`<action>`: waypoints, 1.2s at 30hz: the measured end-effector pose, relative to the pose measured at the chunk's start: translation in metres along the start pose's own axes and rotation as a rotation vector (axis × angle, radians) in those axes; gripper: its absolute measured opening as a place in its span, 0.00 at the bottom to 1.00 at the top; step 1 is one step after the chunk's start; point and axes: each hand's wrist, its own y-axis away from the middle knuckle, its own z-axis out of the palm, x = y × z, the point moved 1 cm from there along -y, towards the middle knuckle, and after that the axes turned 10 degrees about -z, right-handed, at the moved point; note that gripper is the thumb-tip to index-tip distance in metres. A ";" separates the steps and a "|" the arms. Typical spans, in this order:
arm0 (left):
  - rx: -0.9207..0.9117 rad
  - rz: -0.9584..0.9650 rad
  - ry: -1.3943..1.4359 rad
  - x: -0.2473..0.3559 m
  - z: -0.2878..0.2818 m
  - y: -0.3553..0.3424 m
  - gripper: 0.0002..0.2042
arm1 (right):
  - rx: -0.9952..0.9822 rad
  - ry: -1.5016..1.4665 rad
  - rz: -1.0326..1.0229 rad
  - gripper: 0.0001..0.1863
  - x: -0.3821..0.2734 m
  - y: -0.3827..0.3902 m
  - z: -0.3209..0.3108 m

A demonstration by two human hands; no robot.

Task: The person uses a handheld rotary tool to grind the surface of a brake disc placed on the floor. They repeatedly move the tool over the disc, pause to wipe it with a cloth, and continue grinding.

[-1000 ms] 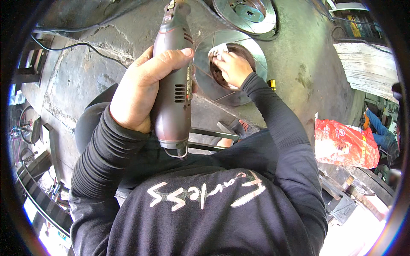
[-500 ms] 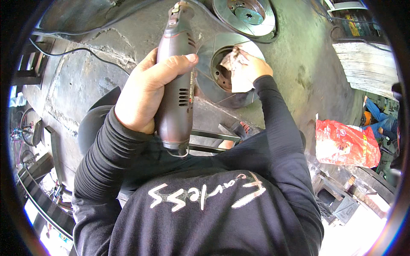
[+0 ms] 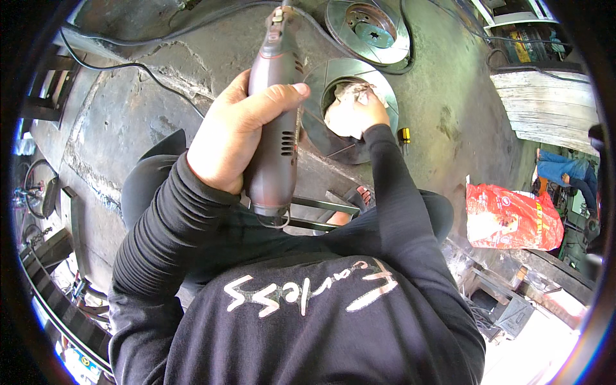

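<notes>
My left hand [image 3: 237,131] is wrapped around a dark grey, long-bodied power tool [image 3: 273,157]. Side vents, a light switch at its far end and a wire loop at its near end are visible. Beyond it, my right hand [image 3: 370,112] presses a crumpled whitish rag [image 3: 343,119] into the hub of a brake disc [image 3: 343,152] lying on the floor. The hand and rag cover part of that hub. Farther off lies a second brake disc [image 3: 399,48], with a shiny braking face and a brownish hub.
A black cable [image 3: 192,29] curves across the cracked concrete floor and around the far disc. A yellow-handled tool [image 3: 403,135] lies right of the near disc. A red bag [image 3: 510,218] is farther right, with another person [image 3: 558,170] beyond. Bicycles [image 3: 42,192] stand at left.
My right hand and the rag have shifted slightly left and nearer me over the disc hub. The yellow-handled tool has come into sight. My left hand still grips the power tool.
</notes>
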 end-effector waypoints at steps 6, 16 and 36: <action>0.021 0.010 0.010 0.000 -0.001 -0.006 0.18 | -0.377 0.299 -0.296 0.25 -0.057 -0.012 0.003; 0.022 0.008 -0.068 0.000 0.020 -0.020 0.17 | -0.975 0.536 -0.764 0.25 -0.028 0.020 -0.074; -0.007 0.099 -0.115 0.005 0.005 -0.005 0.19 | -0.922 0.675 -0.559 0.25 -0.050 -0.017 -0.079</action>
